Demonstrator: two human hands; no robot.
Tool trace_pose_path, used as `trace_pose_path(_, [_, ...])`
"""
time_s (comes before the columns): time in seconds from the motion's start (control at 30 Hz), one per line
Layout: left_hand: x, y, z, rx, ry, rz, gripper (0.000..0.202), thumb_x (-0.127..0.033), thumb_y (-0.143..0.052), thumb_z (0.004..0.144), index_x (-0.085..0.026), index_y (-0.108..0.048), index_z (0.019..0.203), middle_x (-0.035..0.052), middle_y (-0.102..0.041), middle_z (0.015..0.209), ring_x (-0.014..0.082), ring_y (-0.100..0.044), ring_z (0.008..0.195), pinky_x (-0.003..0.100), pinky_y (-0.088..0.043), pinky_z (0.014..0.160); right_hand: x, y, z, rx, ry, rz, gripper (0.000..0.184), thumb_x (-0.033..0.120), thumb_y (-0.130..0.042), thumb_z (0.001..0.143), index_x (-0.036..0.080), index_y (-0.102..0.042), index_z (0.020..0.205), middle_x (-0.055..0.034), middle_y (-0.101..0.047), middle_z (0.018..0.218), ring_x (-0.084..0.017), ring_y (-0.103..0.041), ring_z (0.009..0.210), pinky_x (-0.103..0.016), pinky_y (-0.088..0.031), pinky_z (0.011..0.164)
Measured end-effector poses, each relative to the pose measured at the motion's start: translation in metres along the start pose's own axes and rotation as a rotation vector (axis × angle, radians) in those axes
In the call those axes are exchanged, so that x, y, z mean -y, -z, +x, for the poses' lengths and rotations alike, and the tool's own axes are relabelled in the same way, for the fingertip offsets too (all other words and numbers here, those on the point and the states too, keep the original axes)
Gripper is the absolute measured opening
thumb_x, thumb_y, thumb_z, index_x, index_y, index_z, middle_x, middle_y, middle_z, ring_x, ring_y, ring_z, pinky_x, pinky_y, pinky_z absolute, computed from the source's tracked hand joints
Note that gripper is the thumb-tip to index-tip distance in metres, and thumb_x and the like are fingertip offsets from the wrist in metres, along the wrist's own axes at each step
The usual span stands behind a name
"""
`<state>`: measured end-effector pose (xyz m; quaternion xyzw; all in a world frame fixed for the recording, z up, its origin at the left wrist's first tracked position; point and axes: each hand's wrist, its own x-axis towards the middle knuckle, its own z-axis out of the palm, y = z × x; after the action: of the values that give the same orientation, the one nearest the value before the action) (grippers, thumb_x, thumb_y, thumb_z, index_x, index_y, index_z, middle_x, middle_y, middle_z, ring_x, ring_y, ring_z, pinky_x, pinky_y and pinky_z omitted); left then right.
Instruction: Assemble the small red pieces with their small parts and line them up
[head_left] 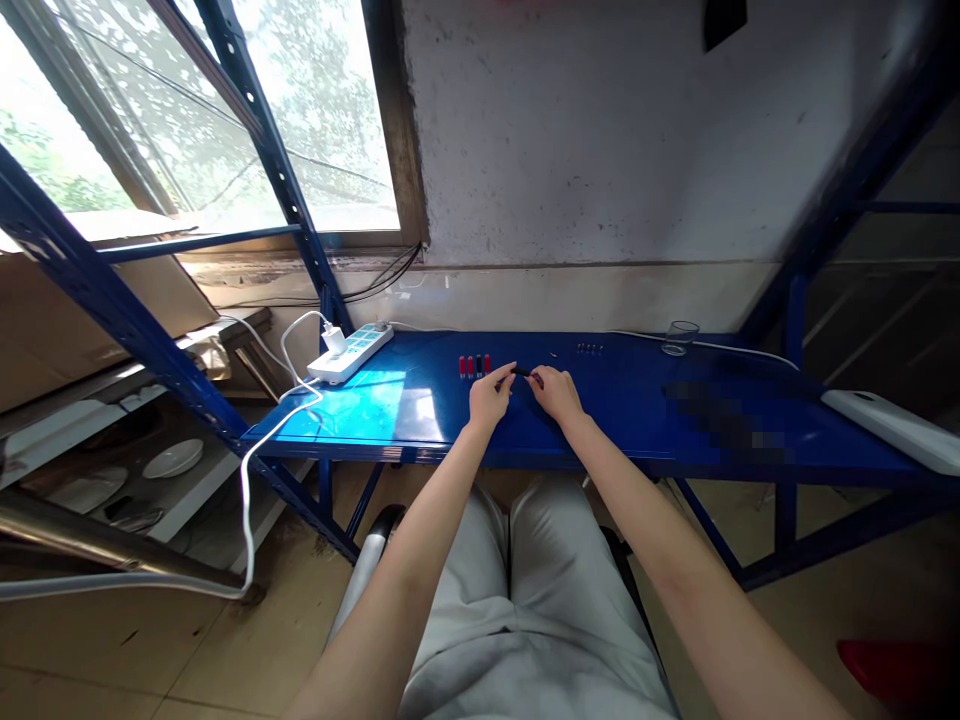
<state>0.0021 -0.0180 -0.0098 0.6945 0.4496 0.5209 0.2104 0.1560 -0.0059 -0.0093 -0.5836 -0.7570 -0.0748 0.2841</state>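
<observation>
Both my hands meet over the blue table point(622, 425), at either end of a small black stick-like piece point(522, 371). My left hand point(491, 396) pinches its left end, and my right hand point(556, 392) pinches the right end. The piece is too small to name exactly. Just beyond my left hand stands a short row of several small red and black cylinders point(470, 366) with pale lower ends. Farther back, to the right of my hands, several tiny metallic pieces point(589, 349) sit in a line.
A white power strip point(352, 354) with a plugged-in cable lies on the table's left side. A clear glass point(679, 340) stands at the back right. A blurred dark object point(720, 415) and a white object point(892, 428) lie farther right. Blue metal posts frame the table.
</observation>
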Motion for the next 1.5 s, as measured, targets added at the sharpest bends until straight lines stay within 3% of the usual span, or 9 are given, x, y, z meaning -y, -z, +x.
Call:
trace_pose_path(0.3, [-0.003, 0.001, -0.002, 0.069, 0.055, -0.031, 0.028, -0.034, -0.054, 0.082, -0.022, -0.067, 0.103, 0.0038, -0.07, 0.09, 0.0106, -0.061, 0.056, 0.024, -0.051, 0.062, -0.002, -0.006, 0.0, -0.031, 0.062, 0.033, 0.025, 0.024, -0.041, 0.086, 0.013, -0.052, 0.106, -0.0108, -0.064, 0.086, -0.021, -0.058, 0.077, -0.032, -0.033, 0.072])
trace_pose_path(0.57, [-0.002, 0.0, 0.0, 0.074, 0.018, -0.07, 0.025, -0.032, -0.057, 0.079, -0.022, -0.068, 0.1, 0.005, -0.07, 0.091, 0.0113, -0.06, 0.053, 0.026, -0.05, 0.062, -0.003, -0.006, 0.0, -0.02, 0.094, 0.063, 0.023, 0.023, -0.04, 0.085, 0.015, -0.053, 0.102, -0.0085, -0.064, 0.082, -0.02, -0.057, 0.073, -0.031, -0.033, 0.072])
trace_pose_path(0.93, [-0.005, 0.001, -0.002, 0.006, -0.033, -0.035, 0.032, -0.035, -0.051, 0.083, -0.023, -0.063, 0.109, 0.0048, -0.068, 0.094, 0.0101, -0.059, 0.057, 0.023, -0.049, 0.059, 0.003, -0.005, 0.0, -0.028, 0.102, 0.027, 0.018, 0.029, -0.038, 0.087, 0.016, -0.049, 0.094, -0.008, -0.064, 0.075, -0.019, -0.055, 0.063, -0.029, -0.033, 0.068])
trace_pose_path(1.07, [-0.004, 0.004, 0.001, -0.16, 0.041, -0.11, 0.034, -0.036, -0.048, 0.085, -0.019, -0.059, 0.111, 0.0053, -0.067, 0.091, 0.0083, -0.057, 0.056, 0.02, -0.048, 0.055, 0.007, -0.005, 0.005, -0.039, 0.032, 0.114, 0.022, 0.038, -0.042, 0.087, 0.018, -0.05, 0.09, -0.0064, -0.063, 0.074, -0.018, -0.056, 0.063, -0.028, -0.034, 0.063])
trace_pose_path(1.23, [0.0, 0.01, 0.005, -0.362, 0.184, -0.229, 0.029, -0.036, -0.042, 0.087, -0.014, -0.056, 0.1, 0.0064, -0.064, 0.087, 0.007, -0.056, 0.055, 0.019, -0.048, 0.052, 0.014, -0.014, 0.024, 0.045, -0.124, 0.41, 0.018, 0.036, -0.05, 0.081, 0.019, -0.054, 0.082, -0.0039, -0.064, 0.076, -0.015, -0.058, 0.066, -0.024, -0.039, 0.058])
trace_pose_path(1.33, [0.002, 0.013, 0.005, -0.406, 0.253, -0.294, 0.027, -0.035, -0.042, 0.087, -0.014, -0.054, 0.098, 0.0067, -0.062, 0.088, 0.0071, -0.057, 0.057, 0.019, -0.048, 0.052, 0.021, -0.021, 0.037, 0.109, -0.18, 0.444, 0.014, 0.032, -0.057, 0.076, 0.018, -0.057, 0.077, -0.0054, -0.065, 0.079, -0.016, -0.059, 0.071, -0.024, -0.041, 0.061])
trace_pose_path(1.5, [0.004, 0.013, 0.005, -0.412, 0.309, -0.329, 0.024, -0.034, -0.042, 0.087, -0.015, -0.052, 0.097, 0.0057, -0.061, 0.087, 0.0055, -0.055, 0.054, 0.019, -0.048, 0.053, 0.027, -0.032, 0.051, 0.162, -0.22, 0.315, 0.014, 0.03, -0.06, 0.075, 0.017, -0.062, 0.079, -0.0079, -0.067, 0.085, -0.019, -0.061, 0.077, -0.025, -0.041, 0.062])
